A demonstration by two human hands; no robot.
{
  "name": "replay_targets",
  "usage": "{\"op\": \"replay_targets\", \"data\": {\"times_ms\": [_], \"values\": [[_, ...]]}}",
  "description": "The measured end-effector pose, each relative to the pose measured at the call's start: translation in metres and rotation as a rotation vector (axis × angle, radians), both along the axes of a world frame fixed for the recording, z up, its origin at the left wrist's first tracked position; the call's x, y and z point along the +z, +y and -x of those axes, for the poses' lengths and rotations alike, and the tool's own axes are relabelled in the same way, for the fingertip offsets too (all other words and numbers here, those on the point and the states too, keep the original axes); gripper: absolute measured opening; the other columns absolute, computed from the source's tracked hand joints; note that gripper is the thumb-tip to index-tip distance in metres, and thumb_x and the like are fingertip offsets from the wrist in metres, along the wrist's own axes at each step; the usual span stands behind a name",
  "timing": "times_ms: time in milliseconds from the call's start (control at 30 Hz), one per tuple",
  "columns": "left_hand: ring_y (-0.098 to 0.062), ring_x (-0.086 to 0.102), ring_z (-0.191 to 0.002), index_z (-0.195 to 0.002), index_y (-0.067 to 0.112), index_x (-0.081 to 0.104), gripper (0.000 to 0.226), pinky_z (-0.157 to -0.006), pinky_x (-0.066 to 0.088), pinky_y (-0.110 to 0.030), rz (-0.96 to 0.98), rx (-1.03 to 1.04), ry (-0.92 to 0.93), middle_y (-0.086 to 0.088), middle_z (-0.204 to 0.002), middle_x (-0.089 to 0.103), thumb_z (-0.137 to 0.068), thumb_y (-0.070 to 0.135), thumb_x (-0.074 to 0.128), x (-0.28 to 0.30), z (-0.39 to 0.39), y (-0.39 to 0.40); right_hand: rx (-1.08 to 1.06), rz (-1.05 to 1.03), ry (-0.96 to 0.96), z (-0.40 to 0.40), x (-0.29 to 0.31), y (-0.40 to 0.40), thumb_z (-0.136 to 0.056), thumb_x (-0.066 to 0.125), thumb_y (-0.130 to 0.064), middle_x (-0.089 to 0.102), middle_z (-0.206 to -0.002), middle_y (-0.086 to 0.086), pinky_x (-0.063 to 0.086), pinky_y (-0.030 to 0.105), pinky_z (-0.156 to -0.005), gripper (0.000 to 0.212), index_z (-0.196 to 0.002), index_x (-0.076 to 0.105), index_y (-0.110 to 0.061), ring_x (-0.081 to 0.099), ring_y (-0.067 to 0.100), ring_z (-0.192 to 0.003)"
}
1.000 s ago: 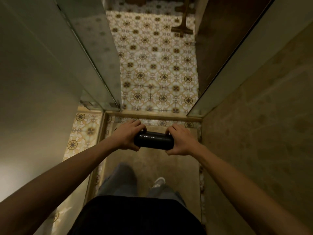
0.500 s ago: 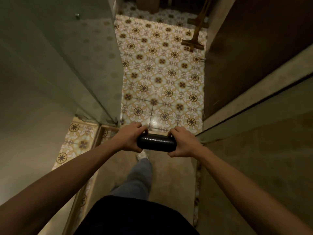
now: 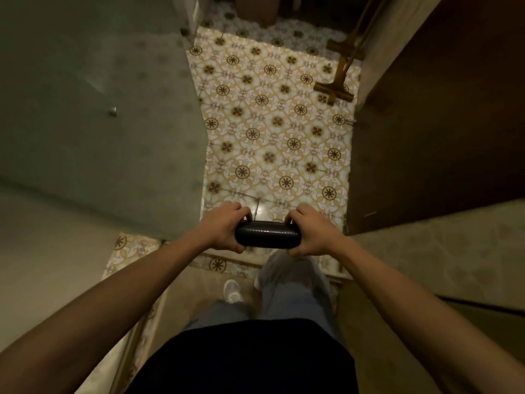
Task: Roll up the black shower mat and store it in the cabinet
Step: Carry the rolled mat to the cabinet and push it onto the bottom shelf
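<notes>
We hold the black shower mat (image 3: 268, 237) in front of us, rolled into a tight short cylinder that lies horizontal, from left to right. Its surface is dark and a little shiny, with a fine woven or dotted texture that catches the light along the top. Our left hand (image 3: 224, 227) is clenched around the left end of the roll and our right hand (image 3: 311, 230) around the right end, so both ends are covered by our fingers and we cannot see how the layers are wound. Only the middle part of the roll is visible between the hands.

Under the roll and further ahead there is the tiled floor (image 3: 272, 129), glossy, cream and yellow with brown round ornaments that repeat. A long-handled floor tool (image 3: 335, 89) (its head is brown and flat, maybe a squeegee or a brush, we cannot tell which) stands on the tiles at the upper right, and its handle is cut off by the top edge. At the right stands a dark brown wooden panel (image 3: 426, 123), smooth and matte. At the left there is a greenish glass panel (image 3: 99, 109) with a small metal knob (image 3: 112, 111). Below our arms we see grey trousers (image 3: 292, 291) and a white shoe (image 3: 231, 290), rather blurred, and a black shirt (image 3: 241, 359) hides the rest of the body.
</notes>
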State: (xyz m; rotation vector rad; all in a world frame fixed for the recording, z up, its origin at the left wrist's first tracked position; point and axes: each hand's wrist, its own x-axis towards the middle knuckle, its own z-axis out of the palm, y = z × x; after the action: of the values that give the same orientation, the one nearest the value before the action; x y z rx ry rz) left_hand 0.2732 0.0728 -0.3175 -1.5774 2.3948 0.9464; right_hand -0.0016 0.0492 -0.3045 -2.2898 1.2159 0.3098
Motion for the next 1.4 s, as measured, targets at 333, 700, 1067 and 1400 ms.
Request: {"op": "replay_targets", "data": {"times_ms": [333,700,1067,1400], "values": [[-0.017,0.048,-0.102,-0.115,0.031,0.054,0.071,-0.083,0.050,-0.037,-0.015,0.093,-0.032,0.009,-0.103,0.047,-0.053,0.052,0.083,-0.028,-0.001,-0.217,0.024,-0.027,-0.014,-0.003,-0.041,-0.230,-0.056,0.081,-0.056,0.050,-0.111,-0.002,0.051,0.038,-0.082,0.072,-0.115,0.053,-0.027,0.049,0.019,-0.103],[-0.022,0.049,-0.100,-0.108,0.029,0.054,0.069,-0.084,0.049,-0.043,-0.034,0.339,-0.010,0.001,-0.104,0.051,-0.052,0.055,0.083,-0.020,-0.022,-0.424,0.274,-0.076,0.036,-0.045,-0.029,-0.505,-0.053,0.077,-0.057,0.046,-0.104,-0.005,0.049,0.038,-0.082,0.071,-0.113,0.052,-0.028,0.049,0.021,-0.101],[-0.017,0.045,-0.102,-0.109,0.029,0.051,0.068,-0.077,0.046,-0.033,-0.069,0.439,0.020,0.003,-0.109,0.051,-0.053,0.048,0.084,-0.054,-0.087,-0.635,0.340,-0.090,0.085,-0.123,-0.053,-0.732,-0.054,0.077,-0.056,0.050,-0.109,-0.002,0.050,0.037,-0.082,0.070,-0.113,0.052,-0.026,0.049,0.021,-0.103],[-0.016,0.045,-0.102,-0.109,0.030,0.048,0.069,-0.073,0.042,-0.030,-0.059,0.575,0.010,0.004,-0.109,0.051,-0.052,0.049,0.082,-0.057,-0.167,-0.775,0.483,-0.051,0.097,-0.223,-0.047,-0.908,-0.054,0.071,-0.059,0.051,-0.108,-0.002,0.050,0.039,-0.084,0.069,-0.113,0.051,-0.029,0.051,0.023,-0.101]]}}
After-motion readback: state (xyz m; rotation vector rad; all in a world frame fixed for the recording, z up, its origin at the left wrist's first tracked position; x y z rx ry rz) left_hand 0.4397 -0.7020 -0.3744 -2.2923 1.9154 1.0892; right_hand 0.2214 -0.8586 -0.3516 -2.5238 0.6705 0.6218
